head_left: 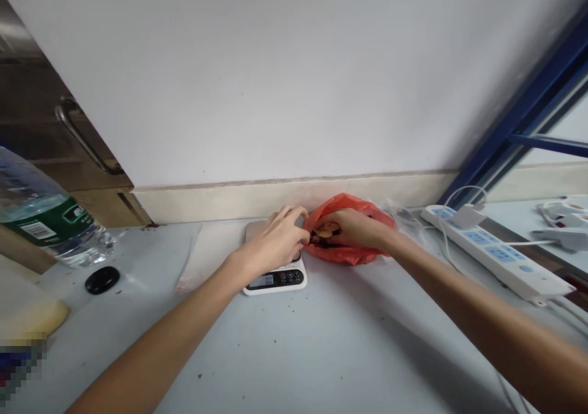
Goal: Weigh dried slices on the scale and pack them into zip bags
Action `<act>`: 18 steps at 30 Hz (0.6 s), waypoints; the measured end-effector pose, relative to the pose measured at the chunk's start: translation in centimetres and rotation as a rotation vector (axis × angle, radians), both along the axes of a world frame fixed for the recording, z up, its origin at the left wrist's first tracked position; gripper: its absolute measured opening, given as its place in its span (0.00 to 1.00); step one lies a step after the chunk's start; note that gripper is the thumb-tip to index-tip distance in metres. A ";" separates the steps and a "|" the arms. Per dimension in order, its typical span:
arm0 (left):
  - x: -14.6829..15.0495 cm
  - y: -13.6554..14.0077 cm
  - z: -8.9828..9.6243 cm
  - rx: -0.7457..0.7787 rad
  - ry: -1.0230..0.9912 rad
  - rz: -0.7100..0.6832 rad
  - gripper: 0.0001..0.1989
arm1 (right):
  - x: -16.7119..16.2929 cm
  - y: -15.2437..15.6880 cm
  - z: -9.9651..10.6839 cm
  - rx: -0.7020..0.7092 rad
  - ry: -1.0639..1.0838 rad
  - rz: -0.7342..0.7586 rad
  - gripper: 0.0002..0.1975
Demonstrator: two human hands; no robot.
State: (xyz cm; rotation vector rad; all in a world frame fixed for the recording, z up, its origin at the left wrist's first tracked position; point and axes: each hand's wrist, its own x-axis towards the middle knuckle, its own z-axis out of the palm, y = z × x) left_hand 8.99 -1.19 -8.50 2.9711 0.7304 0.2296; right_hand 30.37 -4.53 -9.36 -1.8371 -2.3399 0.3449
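Observation:
My left hand (285,233) is above a white kitchen scale (301,279), its fingers curled closed at the left rim of a red plastic bag (346,255). Something greyish shows between those fingers, too hidden to name. The scale's display reads 0.0. Reaching into the open mouth of the bag, my right hand (351,225) has its fingers bent together by brown and dark contents (324,233). What it grips there cannot be made out.
A water bottle (50,218) with a green label stands at left, near a black round lid (102,280). White plastic sheeting (206,255) lies beside the scale. At right are a power strip (500,252), cables and a blue frame (487,138). A wall rises behind.

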 end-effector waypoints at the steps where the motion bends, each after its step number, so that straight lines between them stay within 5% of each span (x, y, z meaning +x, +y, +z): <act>1: -0.1 0.0 0.0 -0.006 0.001 0.003 0.10 | 0.2 0.0 0.2 -0.021 0.047 -0.021 0.12; 13: -2.1 0.5 0.5 -0.112 -0.107 -0.002 0.14 | 2.6 -0.7 4.7 -0.059 0.266 -0.109 0.19; 18: -4.0 1.0 1.0 -0.131 -0.158 0.016 0.13 | 2.2 -0.7 4.4 -0.028 0.188 -0.152 0.18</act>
